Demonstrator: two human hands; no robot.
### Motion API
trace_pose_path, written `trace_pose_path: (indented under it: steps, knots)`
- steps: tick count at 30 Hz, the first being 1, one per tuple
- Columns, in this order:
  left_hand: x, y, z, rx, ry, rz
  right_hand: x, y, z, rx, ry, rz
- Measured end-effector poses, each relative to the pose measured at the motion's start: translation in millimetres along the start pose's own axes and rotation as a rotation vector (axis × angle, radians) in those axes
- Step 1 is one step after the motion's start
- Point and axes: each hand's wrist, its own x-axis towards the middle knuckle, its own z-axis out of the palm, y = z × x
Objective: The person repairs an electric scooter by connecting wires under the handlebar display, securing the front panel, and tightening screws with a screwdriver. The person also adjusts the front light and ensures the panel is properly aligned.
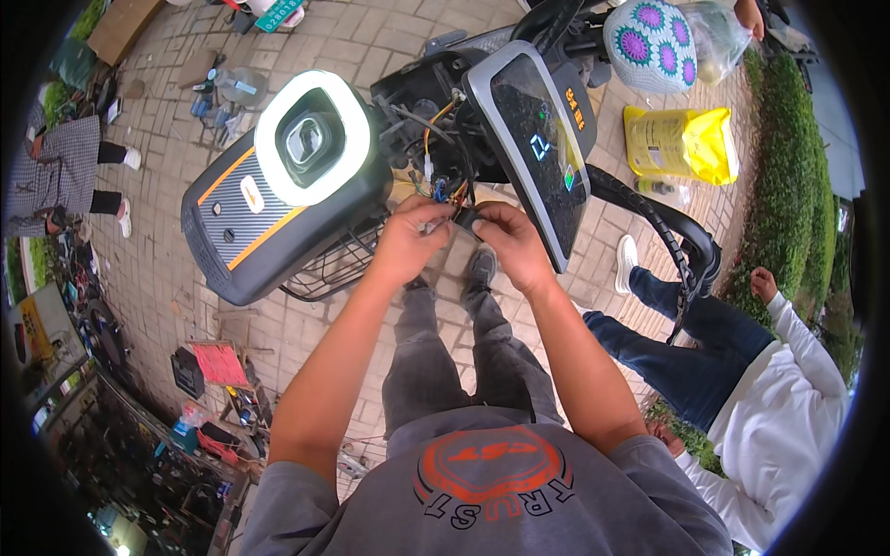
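Observation:
Both my hands meet at the opened front of an electric scooter, just below a bundle of coloured wires [445, 190]. My left hand [413, 243] pinches at the wire ends, its fingers closed. Held between the thumb and fingers of my right hand [513, 243] is a small black part [467, 221], whose kind I cannot make out. To the left is the front housing [250, 199], striped in orange, with its headlight [352, 139] ring glowing white. A lit display panel [528, 139] stands tilted just right of the wires. Behind my left wrist shows a black wire basket [338, 264].
The black handlebar [649, 199] curves out to the right. Beyond it lies a yellow bag [681, 144] near a crocheted cover [649, 46]. A person in a white top [779, 417] is close on my right; another person [65, 162] is far left. A red-seated stool [221, 363] stands lower left.

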Motion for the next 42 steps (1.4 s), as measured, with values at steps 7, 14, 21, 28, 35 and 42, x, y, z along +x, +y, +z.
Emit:
trace_pose_path:
  steps: [7, 14, 21, 28, 35, 42]
  knots:
    - [-11.1, 3.5, 11.1, 0.448, 0.196, 0.430, -3.3, 2.9, 2.7, 0.072, 0.041, 0.017]
    - [-15.2, 6.0, 17.1, 0.522, 0.249, 0.404, 1.8, -9.4, 5.4, -0.041, -0.053, -0.011]
    - [-11.9, -1.3, 18.3, 0.451, 0.223, 0.437, 3.1, -8.8, 1.5, -0.045, -0.085, -0.001]
    - [-8.7, 7.7, 16.1, 0.563, 0.171, 0.429, 1.3, -5.6, -0.1, -0.086, -0.082, -0.019]
    - [-15.7, -9.3, 29.9, -0.116, 0.198, 0.027, -1.3, 8.6, -6.2, 0.253, -0.090, 0.111]
    - [-3.6, -12.7, 25.6, -0.069, 0.164, -0.036, 2.4, 18.6, -21.3, 0.420, -0.273, 0.080]
